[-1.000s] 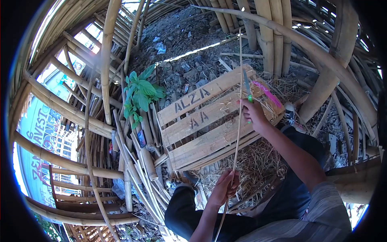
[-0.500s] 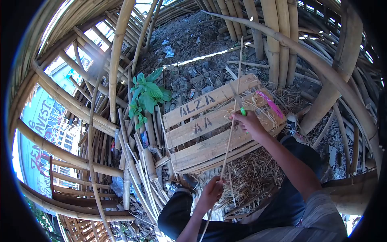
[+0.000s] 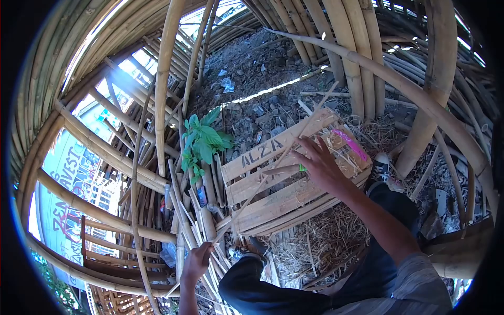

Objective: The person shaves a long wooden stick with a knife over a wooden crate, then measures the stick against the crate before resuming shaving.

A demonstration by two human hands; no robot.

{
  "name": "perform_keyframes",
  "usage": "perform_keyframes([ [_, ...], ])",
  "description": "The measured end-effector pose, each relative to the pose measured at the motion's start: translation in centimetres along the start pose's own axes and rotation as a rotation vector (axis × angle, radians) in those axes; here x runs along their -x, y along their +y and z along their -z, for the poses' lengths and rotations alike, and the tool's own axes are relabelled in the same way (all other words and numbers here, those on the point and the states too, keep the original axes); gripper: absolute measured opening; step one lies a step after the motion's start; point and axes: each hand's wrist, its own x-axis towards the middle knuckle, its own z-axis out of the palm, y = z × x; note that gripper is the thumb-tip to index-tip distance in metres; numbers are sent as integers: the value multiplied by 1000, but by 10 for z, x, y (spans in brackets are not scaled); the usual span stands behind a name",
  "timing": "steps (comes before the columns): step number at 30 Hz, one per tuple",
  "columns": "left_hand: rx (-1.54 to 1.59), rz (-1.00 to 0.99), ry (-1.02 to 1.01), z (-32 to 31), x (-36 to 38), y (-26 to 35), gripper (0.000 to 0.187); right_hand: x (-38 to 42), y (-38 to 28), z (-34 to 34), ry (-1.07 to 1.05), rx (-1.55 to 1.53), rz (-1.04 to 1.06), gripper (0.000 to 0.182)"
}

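A long thin bamboo strip (image 3: pixel 251 199) runs diagonally over the wooden crate (image 3: pixel 286 206). My left hand (image 3: pixel 195 262) is closed around its lower part, fingers pinched, left of the crate. Over the crate's slats, my right hand (image 3: pixel 324 169) holds a knife (image 3: pixel 281 170) with a bit of green on its handle; the blade points left across the strip. The upper fingers of that hand are stretched and loose, their tips by the strip. Its palm hides most of the handle. The crate has "ALZA" lettering and a pink mark on its right end.
Straw-like shavings (image 3: pixel 310 247) cover the ground in front of the crate. Split bamboo strips (image 3: pixel 212 273) lie beside my left leg. A green plant (image 3: pixel 203 137) grows left of the crate. A bent bamboo pole (image 3: pixel 378 68) crosses on the right, and bamboo framing (image 3: pixel 84 202) stands left.
My left hand has moved left and down with the strip, so the strip leans more. The knife has swung from pointing up to pointing left, and my right hand's fingers have spread.
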Motion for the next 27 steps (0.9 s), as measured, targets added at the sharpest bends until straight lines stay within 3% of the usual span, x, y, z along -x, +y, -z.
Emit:
perform_keyframes([
  [8, -59, -62, 28, 26, 5, -33, 8, -2, 8, 6, 23, -55, 48, 23],
  [10, -147, -7, -47, 36, 6, -40, 9, 0, 12, 3, -129, -169, 16, 22],
  [11, -147, -71, 20, 38, 5, -45, 11, 1, 11, 2, -129, -169, 17, 22],
  [13, -205, -95, 82, 45, 2, -54, 12, 3, 7, 3, -307, -536, -110, 21],
  [15, -268, -109, 172, 55, -5, -62, 13, 5, 4, -3, -311, -619, -123, 19],
  [16, -363, -3, 152, 64, -10, -56, 14, 6, 2, -5, -312, -703, -140, 17],
  [19, -518, -61, 346, 76, -31, -46, 10, 5, -9, -8, -280, -773, -102, 14],
  [21, -733, -127, 907, 64, -46, -8, 11, 6, -16, -11, -297, -758, -132, 15],
  [22, -731, -121, 921, 49, -52, -6, 11, 7, -19, -12, -316, -740, -172, 16],
  [24, 161, -183, 1168, 11, -69, -6, 14, 13, -28, -21, -287, -745, -183, 16],
  [27, 787, 7, 659, -46, -90, 49, 14, 22, -48, -24, -297, -980, -393, 18],
])
